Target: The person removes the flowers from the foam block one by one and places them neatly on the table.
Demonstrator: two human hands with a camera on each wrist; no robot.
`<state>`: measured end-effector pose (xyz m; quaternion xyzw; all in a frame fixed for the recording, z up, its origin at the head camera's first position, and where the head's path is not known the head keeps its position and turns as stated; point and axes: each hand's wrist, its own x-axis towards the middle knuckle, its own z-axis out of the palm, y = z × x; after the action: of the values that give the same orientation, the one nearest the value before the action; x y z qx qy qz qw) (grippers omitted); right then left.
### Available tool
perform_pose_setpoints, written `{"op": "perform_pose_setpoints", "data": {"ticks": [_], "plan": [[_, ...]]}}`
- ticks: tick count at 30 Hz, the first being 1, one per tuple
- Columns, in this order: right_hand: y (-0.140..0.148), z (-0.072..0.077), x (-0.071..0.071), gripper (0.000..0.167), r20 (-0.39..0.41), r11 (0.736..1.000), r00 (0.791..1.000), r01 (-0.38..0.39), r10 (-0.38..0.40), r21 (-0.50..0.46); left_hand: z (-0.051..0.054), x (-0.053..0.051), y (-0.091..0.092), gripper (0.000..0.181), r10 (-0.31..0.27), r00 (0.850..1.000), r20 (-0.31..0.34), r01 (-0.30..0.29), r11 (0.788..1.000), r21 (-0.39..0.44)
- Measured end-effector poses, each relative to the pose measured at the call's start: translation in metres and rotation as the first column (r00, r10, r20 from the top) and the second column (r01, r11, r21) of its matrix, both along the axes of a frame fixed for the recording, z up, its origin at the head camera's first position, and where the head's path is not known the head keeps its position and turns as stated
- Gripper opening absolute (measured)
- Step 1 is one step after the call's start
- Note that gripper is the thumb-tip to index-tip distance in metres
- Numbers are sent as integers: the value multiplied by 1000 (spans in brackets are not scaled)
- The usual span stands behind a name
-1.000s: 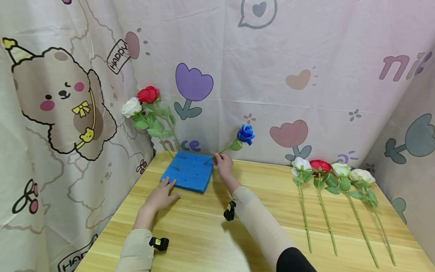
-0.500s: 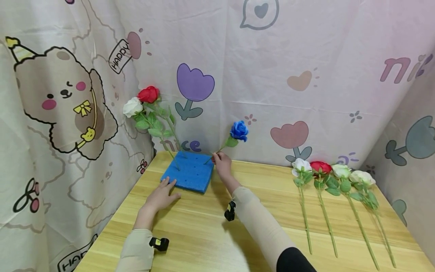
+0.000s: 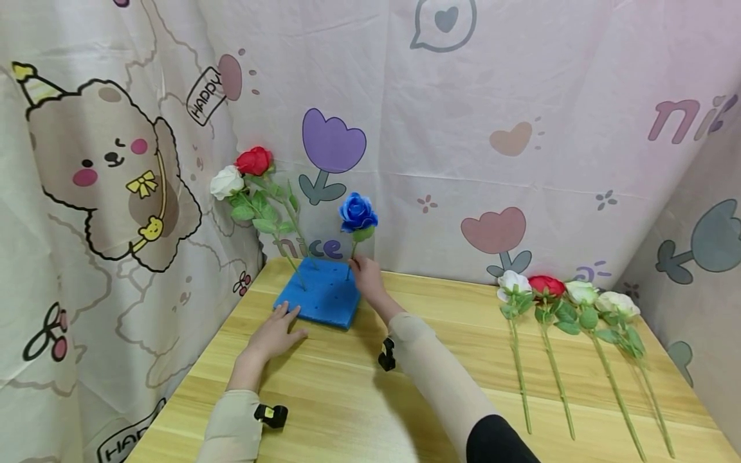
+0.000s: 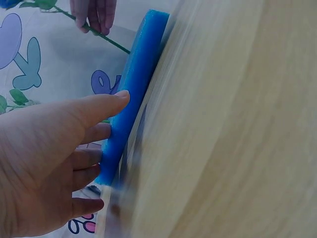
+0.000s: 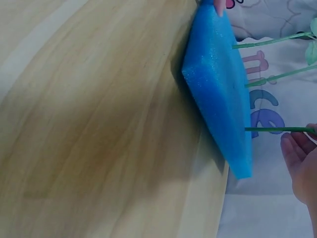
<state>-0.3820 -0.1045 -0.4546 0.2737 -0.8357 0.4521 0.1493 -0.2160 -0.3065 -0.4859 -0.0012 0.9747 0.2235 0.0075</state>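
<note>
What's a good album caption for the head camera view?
The right hand holds a blue rose nearly upright in blue foam; the left hand touches the foam's near edge.

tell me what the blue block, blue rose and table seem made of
Blue block: probably foam with a dull finish; its surface looks grainy and the top has small holes.
Blue rose: likely artificial, perhaps fabric or plastic; the petals look vividly dyed, but are too small to be sure.
Table: wood or wood-look laminate, smooth; pale streaked grain shows.
</note>
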Motion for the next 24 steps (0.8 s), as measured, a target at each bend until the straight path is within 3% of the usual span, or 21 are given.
{"op": "perform_pose_setpoints", "data": {"ticks": [11,17,24], "plan": [[0,7,-1,24,5,998,1000,2,-1,-67,1,1,1,69,2,1000,-4,-2,1000,-1],[1,13,-2,25,18,999,1000,13,-12,-32,-1,0,3,70,-3,1000,7,3,1000,5],[4,24,-2,23,-2,997,1000,2,-2,-73,-1,0,0,70,3,1000,3,-3,1000,2]]}}
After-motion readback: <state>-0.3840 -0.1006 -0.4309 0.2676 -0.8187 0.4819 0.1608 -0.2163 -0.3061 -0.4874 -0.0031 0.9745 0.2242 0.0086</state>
